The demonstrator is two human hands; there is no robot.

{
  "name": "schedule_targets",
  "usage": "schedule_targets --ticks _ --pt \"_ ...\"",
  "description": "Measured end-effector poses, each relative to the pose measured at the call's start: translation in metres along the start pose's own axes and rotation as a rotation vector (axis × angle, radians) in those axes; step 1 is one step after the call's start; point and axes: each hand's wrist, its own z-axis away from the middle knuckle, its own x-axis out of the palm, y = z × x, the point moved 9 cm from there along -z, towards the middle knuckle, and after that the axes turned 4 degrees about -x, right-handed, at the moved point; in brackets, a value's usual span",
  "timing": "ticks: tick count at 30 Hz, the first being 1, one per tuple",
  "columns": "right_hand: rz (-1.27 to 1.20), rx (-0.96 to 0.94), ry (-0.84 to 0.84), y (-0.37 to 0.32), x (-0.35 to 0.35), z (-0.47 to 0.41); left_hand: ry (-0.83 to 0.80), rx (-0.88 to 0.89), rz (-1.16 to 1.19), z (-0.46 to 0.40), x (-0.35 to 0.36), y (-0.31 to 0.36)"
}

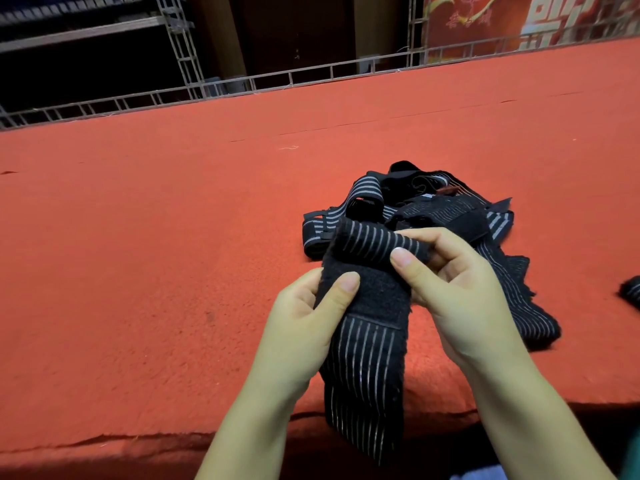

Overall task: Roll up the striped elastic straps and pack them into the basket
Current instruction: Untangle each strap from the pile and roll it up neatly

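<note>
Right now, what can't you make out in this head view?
- Basket: not in frame.
- Dark striped piece: cut by the right edge.
- Strap in both hands: lower end passes the table edge.
- Pile: strap count unclear, tangled.
- Right hand fingertips: behind the roll.

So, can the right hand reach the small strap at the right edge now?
Probably not at once: the right hand pinches the strap being rolled. Otherwise bare cloth lies between it and the small strap.
</note>
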Motion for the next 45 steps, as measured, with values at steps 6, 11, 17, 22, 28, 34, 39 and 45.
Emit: schedule_targets --ticks 6,11,17,22,28,34,39,45 --pt "0.307 -0.150 -0.006 -0.009 0.002 0.004 0.065 0.077 -0.091 0.001 -0.001 0.012" --pt "0.442 -0.209 -0.079 -0.015 0.012 0.006 0.085 0.038 -0.038 -0.001 -0.005 0.007" --pt "0.465 -0.265 -0.168 -0.017 0.025 0.009 0.186 -0.001 -0.041 -0.002 -0.011 0.005" --pt "0.232 -0.017 -0.252 0.000 0.024 0.008 0.141 0.032 0.003 -0.002 -0.009 0.004" --pt "0.098 0.274 -0.251 0.023 0.024 0.014 0.112 0.073 -0.060 -0.002 -0.013 0.002" --pt "0.005 0.236 -0.262 0.018 0.022 0.013 -0.039 0.155 -0.143 0.003 -0.003 0.011" --pt "-0.078 0.195 -0.199 0.013 0.020 0.011 -0.070 0.105 -0.052 0.001 -0.001 0.006" --pt "-0.199 0.198 -0.053 0.010 0.010 0.006 -0.118 -0.009 0.057 0.000 0.003 -0.011"
